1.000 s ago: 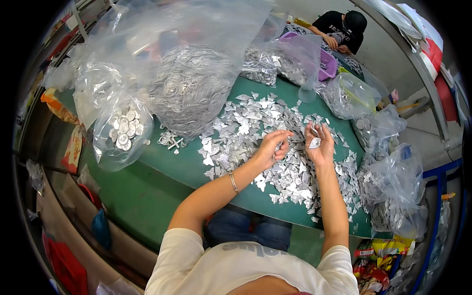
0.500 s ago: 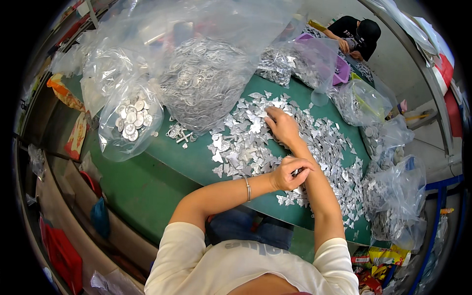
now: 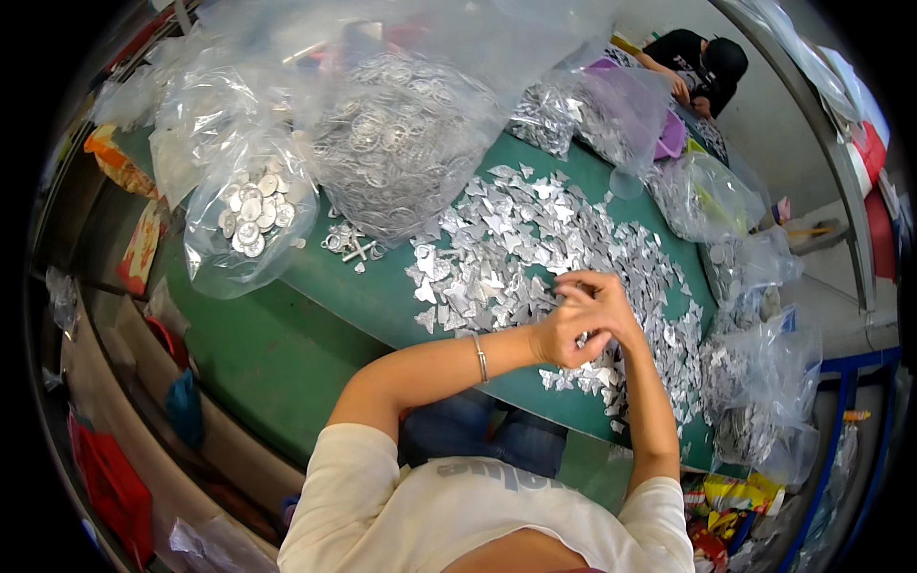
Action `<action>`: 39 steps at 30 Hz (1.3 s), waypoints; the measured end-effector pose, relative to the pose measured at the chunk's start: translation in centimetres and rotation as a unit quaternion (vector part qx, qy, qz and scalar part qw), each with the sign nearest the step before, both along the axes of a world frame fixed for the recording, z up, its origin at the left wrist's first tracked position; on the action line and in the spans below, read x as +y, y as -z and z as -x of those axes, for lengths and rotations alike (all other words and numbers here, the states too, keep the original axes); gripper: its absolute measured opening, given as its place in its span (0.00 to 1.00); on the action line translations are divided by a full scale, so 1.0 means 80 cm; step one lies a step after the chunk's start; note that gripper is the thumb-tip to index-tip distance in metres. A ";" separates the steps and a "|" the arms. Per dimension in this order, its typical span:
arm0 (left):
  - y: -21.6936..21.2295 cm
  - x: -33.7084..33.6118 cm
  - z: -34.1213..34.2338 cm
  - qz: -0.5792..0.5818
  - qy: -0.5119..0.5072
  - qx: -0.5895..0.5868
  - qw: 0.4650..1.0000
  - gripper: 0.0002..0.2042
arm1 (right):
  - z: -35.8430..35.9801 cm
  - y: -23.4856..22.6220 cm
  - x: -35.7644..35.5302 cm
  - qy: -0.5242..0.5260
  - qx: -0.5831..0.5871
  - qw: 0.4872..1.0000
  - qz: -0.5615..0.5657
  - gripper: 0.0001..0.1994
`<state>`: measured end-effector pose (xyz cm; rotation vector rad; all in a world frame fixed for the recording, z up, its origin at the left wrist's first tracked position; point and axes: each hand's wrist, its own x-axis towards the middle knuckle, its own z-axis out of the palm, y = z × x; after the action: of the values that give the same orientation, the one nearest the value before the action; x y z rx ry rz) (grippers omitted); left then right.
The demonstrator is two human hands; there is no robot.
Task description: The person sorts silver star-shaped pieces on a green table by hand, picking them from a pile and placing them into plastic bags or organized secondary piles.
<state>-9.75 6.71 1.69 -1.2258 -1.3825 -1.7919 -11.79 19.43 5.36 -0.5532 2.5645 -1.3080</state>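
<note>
My left hand [image 3: 565, 336], with a silver bangle on its wrist, is curled closed above the near part of a pile of small flat silver metal pieces [image 3: 492, 248]. What its fingers hold, if anything, is hidden. Right against it, my right hand [image 3: 609, 298] bends over the left one, its fingers drawn together; I cannot make out a piece between them. Many of the pieces look butterfly-shaped and lie spread over the green tabletop [image 3: 358, 304] on both sides of my hands.
A large clear bag of silver rings [image 3: 392, 143] stands at the far side, beside a smaller bag of round discs [image 3: 253, 215]. More filled bags [image 3: 755, 363] line the right edge. Loose charms [image 3: 353, 246] lie left of the pile. Another person [image 3: 702, 72] works at the far right.
My right hand has drawn back from the far part of the pile toward me and now meets my left hand. The left hand has barely moved.
</note>
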 end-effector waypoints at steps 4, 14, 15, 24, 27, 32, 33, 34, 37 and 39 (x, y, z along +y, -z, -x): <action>-0.012 0.006 0.002 -0.008 0.002 -0.150 0.989 0.08 | -0.035 0.010 0.059 0.196 -0.006 0.978 0.067 0.08; -0.011 0.014 -0.003 0.020 0.012 -0.203 0.979 0.08 | -0.020 -0.005 0.065 0.175 0.115 0.978 0.018 0.09; -0.007 0.012 -0.002 0.013 -0.004 -0.189 0.982 0.08 | 0.000 -0.006 0.047 0.136 0.069 0.988 -0.011 0.09; -0.003 0.001 0.012 -0.008 -0.076 -0.083 0.994 0.09 | 0.138 0.042 -0.072 0.016 0.242 0.939 -0.245 0.12; -0.001 0.002 0.013 -0.017 -0.073 -0.083 0.994 0.09 | 0.148 0.046 -0.075 -0.007 0.241 0.932 -0.271 0.18; 0.002 0.008 0.014 -0.034 -0.063 -0.089 0.994 0.08 | 0.150 0.037 -0.081 -0.036 0.243 0.919 -0.308 0.18; 0.002 0.008 0.014 -0.029 -0.061 -0.097 0.993 0.08 | 0.150 0.034 -0.084 -0.053 0.250 0.917 -0.307 0.18; 0.002 0.007 0.014 -0.023 -0.060 -0.104 0.992 0.08 | 0.150 0.033 -0.086 -0.070 0.258 0.914 -0.304 0.18; 0.001 0.005 0.015 -0.014 -0.056 -0.116 0.992 0.08 | 0.149 0.043 -0.084 -0.056 0.284 0.917 -0.274 0.15; 0.000 0.007 0.016 -0.014 -0.054 -0.120 0.991 0.08 | 0.156 0.055 -0.069 0.013 0.276 0.920 -0.279 0.14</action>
<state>-11.01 7.27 1.71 -0.9254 -1.5174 -1.9234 -24.26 13.93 0.94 -0.8530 3.2032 -0.3862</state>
